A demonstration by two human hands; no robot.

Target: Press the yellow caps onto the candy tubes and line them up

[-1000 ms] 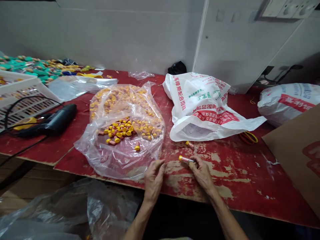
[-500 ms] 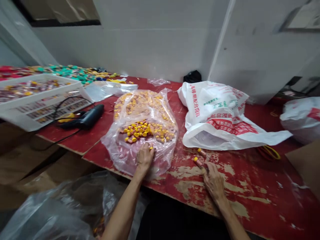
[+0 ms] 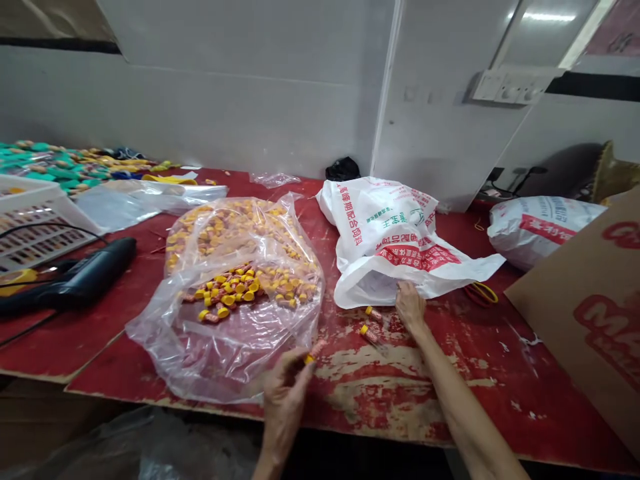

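My left hand (image 3: 286, 387) is closed on a small yellow-capped vial (image 3: 318, 349) with pinkish contents, over the table just right of the clear plastic bag (image 3: 220, 373). Many more yellow-capped vials (image 3: 235, 287) lie in that bag, some showing at its open mouth. At the mouth of a white printed sack (image 3: 400, 243), my right hand (image 3: 411, 307) has its fingers curled over the rim; what they hold, if anything, is hidden. Two loose vials (image 3: 369, 334) rest on the table left of my right hand.
A black corded tool (image 3: 97, 273) and a white slotted crate (image 3: 43, 217) stand at left. Green and yellow pieces (image 3: 55, 163) are heaped behind. A cardboard box (image 3: 580, 293) and another stuffed sack (image 3: 540, 223) are at right on the worn red table (image 3: 500, 380).
My left hand has come out of the clear bag's mouth, rightward, with a vial. My right hand has moved from beside the loose vials up to the sack's mouth. The view has turned right.
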